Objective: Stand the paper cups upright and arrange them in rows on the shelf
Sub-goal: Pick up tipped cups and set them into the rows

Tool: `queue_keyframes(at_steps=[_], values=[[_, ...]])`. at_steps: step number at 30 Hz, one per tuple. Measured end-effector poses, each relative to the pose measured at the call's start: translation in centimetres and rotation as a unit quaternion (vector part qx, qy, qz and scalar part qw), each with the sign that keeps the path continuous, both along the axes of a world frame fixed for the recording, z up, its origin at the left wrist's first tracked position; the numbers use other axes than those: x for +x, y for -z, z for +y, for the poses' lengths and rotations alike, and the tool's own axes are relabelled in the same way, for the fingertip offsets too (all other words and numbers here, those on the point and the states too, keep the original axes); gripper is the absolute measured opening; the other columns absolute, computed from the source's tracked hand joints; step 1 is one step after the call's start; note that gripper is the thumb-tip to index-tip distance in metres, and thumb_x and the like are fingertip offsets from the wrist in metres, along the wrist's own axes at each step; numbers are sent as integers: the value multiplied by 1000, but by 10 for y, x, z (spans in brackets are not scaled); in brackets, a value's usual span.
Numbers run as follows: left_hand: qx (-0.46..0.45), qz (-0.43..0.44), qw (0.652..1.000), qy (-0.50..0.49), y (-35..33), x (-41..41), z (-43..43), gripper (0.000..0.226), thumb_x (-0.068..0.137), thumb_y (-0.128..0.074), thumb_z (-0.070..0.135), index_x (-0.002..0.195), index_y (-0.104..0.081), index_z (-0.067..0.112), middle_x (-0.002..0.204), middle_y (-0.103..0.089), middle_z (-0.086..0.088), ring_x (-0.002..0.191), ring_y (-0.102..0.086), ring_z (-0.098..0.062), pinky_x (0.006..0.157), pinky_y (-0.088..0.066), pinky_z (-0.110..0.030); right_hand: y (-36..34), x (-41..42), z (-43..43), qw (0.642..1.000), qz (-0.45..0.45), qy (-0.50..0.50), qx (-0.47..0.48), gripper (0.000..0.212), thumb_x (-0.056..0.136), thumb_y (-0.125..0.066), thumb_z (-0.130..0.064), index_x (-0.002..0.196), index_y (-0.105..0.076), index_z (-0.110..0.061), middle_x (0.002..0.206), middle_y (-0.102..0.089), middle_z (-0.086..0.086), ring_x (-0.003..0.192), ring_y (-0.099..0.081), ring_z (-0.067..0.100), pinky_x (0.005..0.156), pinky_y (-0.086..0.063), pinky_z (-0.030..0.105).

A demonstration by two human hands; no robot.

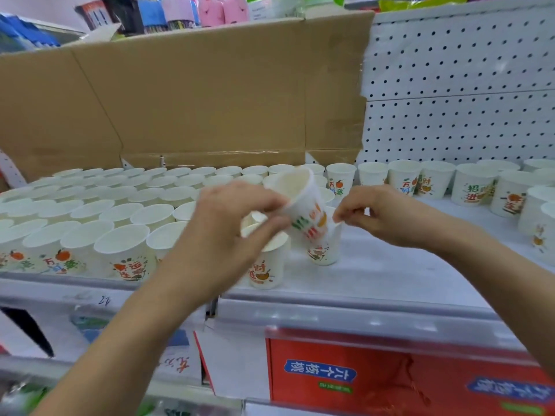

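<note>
Several white paper cups with orange and green print stand upright in tight rows on the left half of the white shelf. My left hand grips a tilted paper cup above the shelf, mouth facing up and left. My right hand pinches the rim of an upright cup standing just right of the rows. Another upright cup stands at the front, under my left hand. More cups stand loosely at the right.
A flattened cardboard sheet leans against the back of the shelf, with white pegboard to its right. Red boxes sit on the lower shelf. Bare shelf surface lies between the two cup groups.
</note>
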State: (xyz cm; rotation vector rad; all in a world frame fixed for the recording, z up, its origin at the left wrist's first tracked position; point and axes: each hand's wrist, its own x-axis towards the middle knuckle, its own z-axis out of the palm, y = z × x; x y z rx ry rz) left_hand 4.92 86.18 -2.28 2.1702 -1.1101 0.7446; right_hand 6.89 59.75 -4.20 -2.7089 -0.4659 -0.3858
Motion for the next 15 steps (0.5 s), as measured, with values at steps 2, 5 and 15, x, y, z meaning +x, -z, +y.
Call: queue_keyframes(at_steps=[2,5,15], values=[[-45,0,998,-32,-10,1,10,13,86,-63,28,99,-66,33,92,-56,32,90,-53,6,80,-38,-7,4,0,1,1000,3,18,11,30,94,-54,-10,110,-67,-33,109,-61,-13,89,-53,2,76,-38,12],[-65,12,995,-75,-11,5,20,19,86,-66,19,98,-63,34,92,-54,34,90,-50,12,76,-33,0,11,-5,2,997,26,32,60,48,91,-54,-8,128,-53,-39,128,-53,-12,102,-53,3,85,-45,21],[-74,26,992,-104,-6,8,28,19,86,-68,20,98,-66,34,93,-57,30,91,-51,10,76,-34,-1,46,1,41,978,-32,87,188,80,76,-77,-36,142,-32,-28,139,-43,-5,107,-49,9,93,-48,34]])
